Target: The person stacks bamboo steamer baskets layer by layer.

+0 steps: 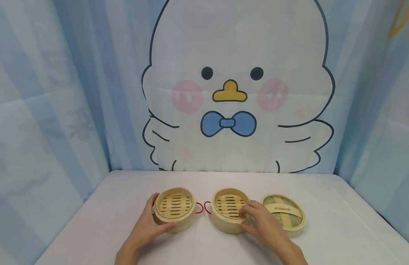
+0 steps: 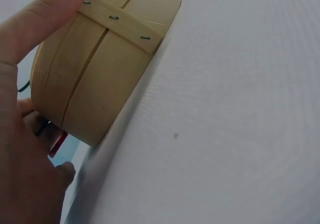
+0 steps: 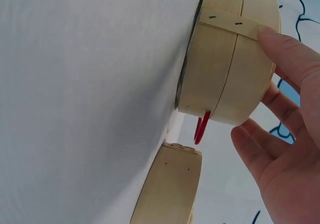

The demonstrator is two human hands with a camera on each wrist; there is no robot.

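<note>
Gripping steamers (image 1: 175,210) (image 1: 228,211); cropped yellow lettering (image 1: 392,33)

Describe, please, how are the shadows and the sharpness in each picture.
Head view: soft light, faint shadow by the right hand on the table; left wrist view: grey shadow beside the left basket, its staples clear; right wrist view: broad, soft shadow below the right basket.

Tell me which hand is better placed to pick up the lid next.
Right, probably: the right hand is beside the lid, though it must first release the right steamer. The left hand grips the left steamer, farther away.
</note>
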